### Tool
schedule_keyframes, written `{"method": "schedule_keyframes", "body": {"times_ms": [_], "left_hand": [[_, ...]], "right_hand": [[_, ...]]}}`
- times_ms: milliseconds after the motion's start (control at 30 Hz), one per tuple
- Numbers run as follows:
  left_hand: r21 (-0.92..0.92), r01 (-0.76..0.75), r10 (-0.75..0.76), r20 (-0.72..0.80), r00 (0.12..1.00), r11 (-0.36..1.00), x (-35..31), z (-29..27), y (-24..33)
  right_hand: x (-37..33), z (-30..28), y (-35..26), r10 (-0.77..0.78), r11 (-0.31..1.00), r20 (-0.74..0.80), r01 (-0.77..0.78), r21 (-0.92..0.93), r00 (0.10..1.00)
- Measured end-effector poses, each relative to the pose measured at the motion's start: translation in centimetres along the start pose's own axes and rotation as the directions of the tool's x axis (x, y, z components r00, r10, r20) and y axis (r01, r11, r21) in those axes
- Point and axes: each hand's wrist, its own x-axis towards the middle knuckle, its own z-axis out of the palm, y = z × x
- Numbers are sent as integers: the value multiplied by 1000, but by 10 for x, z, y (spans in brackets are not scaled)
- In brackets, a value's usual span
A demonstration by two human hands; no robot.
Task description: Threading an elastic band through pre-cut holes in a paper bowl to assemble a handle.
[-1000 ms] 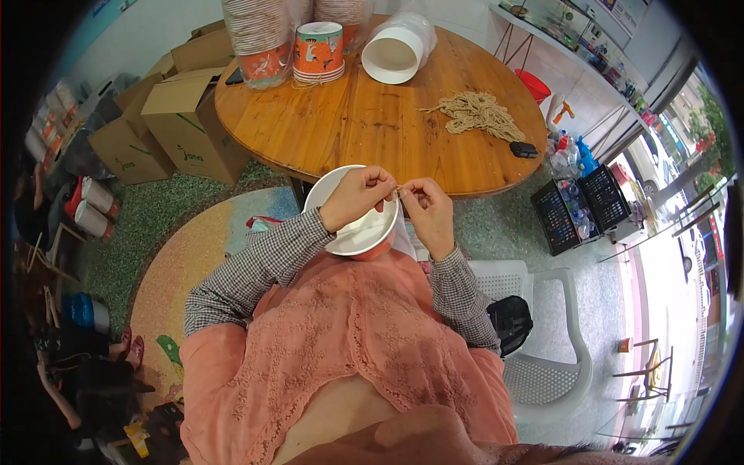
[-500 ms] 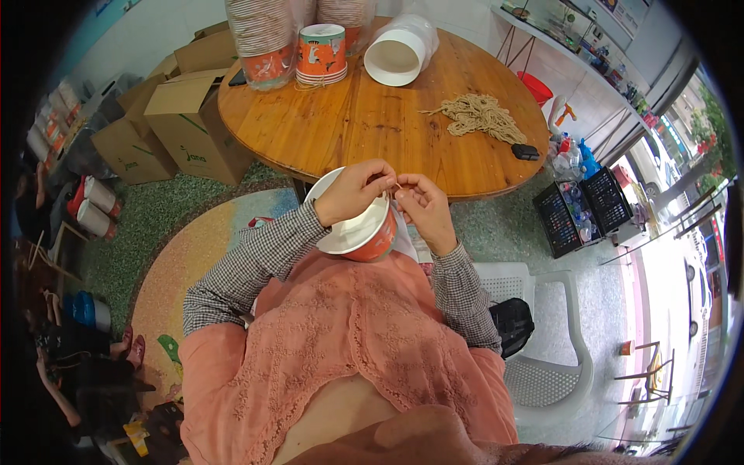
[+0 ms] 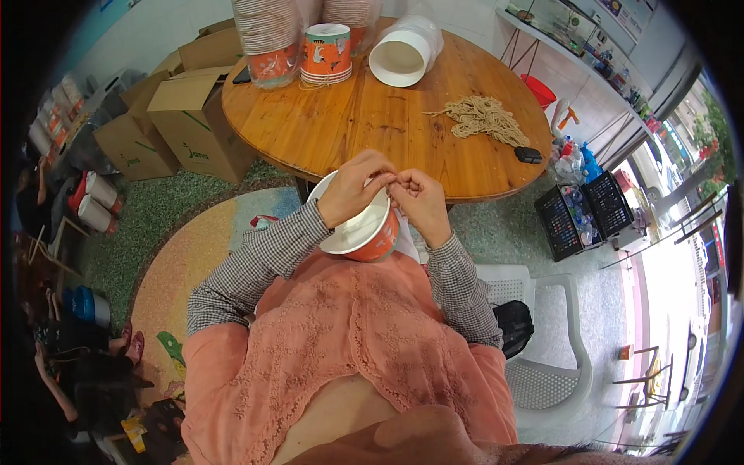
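A paper bucket [image 3: 375, 246], white inside with an orange printed outside, rests tilted on my lap with its mouth toward me. Over its far rim, my left hand [image 3: 356, 188] and my right hand [image 3: 420, 203] meet fingertip to fingertip. Both are closed in a pinch on a thin cord at the rim's right side, mostly hidden by the fingers. On the round wooden table [image 3: 387, 128] lies a loose heap of tan cords [image 3: 487, 120]. A short stack of matching orange buckets [image 3: 327, 56] stands at the back.
Tall bagged bucket stacks [image 3: 267, 46] and a white stack on its side [image 3: 399, 62] are on the table, with a small black object [image 3: 528, 155]. Cardboard boxes [image 3: 190, 128] stand left, a white plastic chair [image 3: 546, 380] and black crate [image 3: 564, 225] right. Another person [image 3: 85, 349] sits at far left.
My fingertips have drawn closer together, and the strand seen between them before is now mostly covered. The bucket stays on my lap. The whole view has shifted slightly.
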Motion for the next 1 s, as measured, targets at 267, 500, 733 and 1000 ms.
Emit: {"method": "schedule_keyframes", "body": {"times_ms": [267,500,733,1000], "left_hand": [[23,169,-170,54,984,985,-37,7,-3],[-225,307,-290,107,951,925,-33,24,-29],[-516,382,-346,169,923,766,-29,26,-17],[-627,518,-417,317,852,581,-21,6,-14]], "right_hand": [[-2,4,-7,85,973,-38,-75,217,996],[-5,5,-4,-74,988,-125,89,124,989],[-8,-6,-8,-14,952,-165,64,301,986],[3,-2,3,-322,947,-94,321,-31,942]]}}
